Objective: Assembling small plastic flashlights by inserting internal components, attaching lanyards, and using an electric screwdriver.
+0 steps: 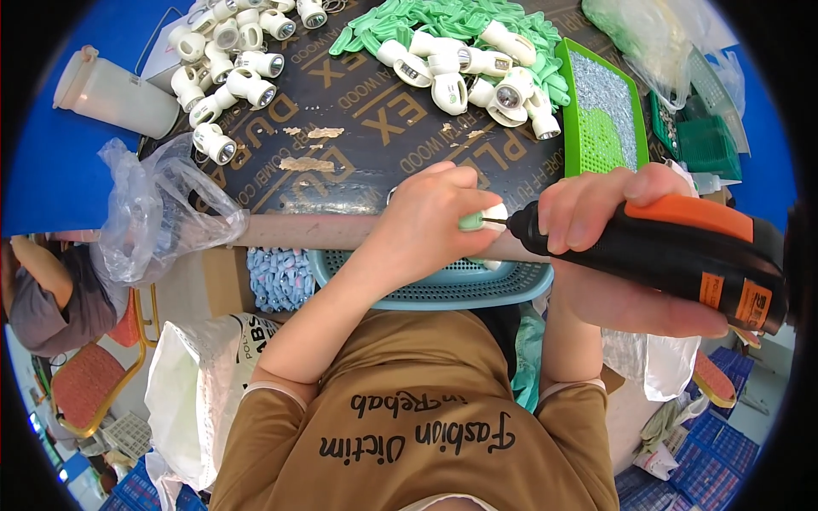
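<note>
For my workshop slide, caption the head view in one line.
Right hand holds an electric screwdriver to a white-and-green piece in the left hand, with white flashlights piled beyond.

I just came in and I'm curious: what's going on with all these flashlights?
Someone's left hand is holding a small white and green piece at the edge of the table. The right hand grips a black and orange power screwdriver, with its thin tip right at that piece. I can't tell whether it's turning. Lots of white flashlights lie on the table, along with a heap of green parts and a bright green tray.
</note>
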A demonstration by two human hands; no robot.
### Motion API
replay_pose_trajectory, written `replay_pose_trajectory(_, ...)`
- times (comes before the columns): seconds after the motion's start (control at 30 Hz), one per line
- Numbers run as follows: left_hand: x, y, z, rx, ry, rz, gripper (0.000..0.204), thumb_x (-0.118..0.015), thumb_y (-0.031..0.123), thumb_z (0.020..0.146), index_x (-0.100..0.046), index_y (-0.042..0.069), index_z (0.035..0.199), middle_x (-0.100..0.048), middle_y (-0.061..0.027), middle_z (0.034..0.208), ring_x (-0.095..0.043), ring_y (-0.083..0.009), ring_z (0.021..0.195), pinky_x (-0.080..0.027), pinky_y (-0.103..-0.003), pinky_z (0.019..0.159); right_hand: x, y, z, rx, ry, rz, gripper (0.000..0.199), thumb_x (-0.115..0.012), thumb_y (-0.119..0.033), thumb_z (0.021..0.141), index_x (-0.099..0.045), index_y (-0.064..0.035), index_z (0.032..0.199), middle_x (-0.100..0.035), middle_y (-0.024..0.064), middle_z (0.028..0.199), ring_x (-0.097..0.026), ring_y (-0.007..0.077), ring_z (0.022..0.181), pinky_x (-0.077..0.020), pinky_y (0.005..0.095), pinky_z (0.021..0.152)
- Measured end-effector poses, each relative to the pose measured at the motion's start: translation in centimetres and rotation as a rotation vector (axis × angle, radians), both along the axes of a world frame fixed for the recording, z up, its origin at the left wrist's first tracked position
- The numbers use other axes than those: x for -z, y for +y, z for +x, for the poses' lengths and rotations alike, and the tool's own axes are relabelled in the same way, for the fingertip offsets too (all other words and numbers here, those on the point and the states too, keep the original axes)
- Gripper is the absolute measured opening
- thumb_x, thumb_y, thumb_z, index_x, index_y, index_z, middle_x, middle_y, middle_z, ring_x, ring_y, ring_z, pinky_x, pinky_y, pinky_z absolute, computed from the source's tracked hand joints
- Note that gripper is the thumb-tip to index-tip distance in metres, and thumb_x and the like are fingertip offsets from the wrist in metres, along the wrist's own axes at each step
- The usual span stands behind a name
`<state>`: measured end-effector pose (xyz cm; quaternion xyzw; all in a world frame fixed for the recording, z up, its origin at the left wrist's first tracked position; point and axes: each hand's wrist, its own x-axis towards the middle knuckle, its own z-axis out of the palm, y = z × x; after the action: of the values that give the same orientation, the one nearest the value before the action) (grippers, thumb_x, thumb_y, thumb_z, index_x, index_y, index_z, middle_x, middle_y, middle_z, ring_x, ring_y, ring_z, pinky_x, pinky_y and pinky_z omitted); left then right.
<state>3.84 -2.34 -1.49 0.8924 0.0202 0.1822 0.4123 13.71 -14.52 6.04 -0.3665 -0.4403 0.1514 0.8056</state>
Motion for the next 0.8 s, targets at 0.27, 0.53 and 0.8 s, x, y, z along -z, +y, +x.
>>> replay_pose_trajectory(0.27,0.0,-0.2,0.1,-0.003,0.012,0.018,0.026,-0.073,0.017,0.067,-0.07,0.005,0.09,-0.053,-0.0086,0.074,-0.054,-0.0268,0.076,-0.047,-0.038,0.067,0.7,0.0,1.9,-0.15,-0.205,0.017,0.094,-0.045,-0.089,0.064,-0.047,-0.0036,0.103,-0.054,0.0067,0.062,-0.05,0.0192,0.046,-0.0439,0.0319,0.047)
replay_pose_trajectory(0.53,-0.2,-0.2,0.0,0.008,0.017,0.021,0.026,-0.073,0.017,0.067,-0.069,0.004,0.088,-0.053,-0.0088,0.074,-0.055,-0.027,0.077,-0.047,-0.038,0.069,0.6,0.0,-0.2,-0.073,-0.127,0.023,0.091,-0.049,-0.09,0.059,-0.045,-0.0054,0.093,-0.054,0.0065,0.063,-0.049,0.0184,0.045,-0.044,0.0327,0.046)
replay_pose_trajectory(0.8,0.0,0.0,0.0,0.027,0.015,0.009,0.024,-0.073,0.016,0.068,-0.068,0.003,0.087,-0.053,-0.0097,0.074,-0.055,-0.0286,0.077,-0.047,-0.039,0.07,0.8,0.4,-0.4,-0.039,-0.123,-0.006,0.093,-0.048,-0.091,0.058,-0.045,-0.0054,0.093,-0.051,0.0052,0.06,-0.048,0.0177,0.044,-0.0435,0.0325,0.046)
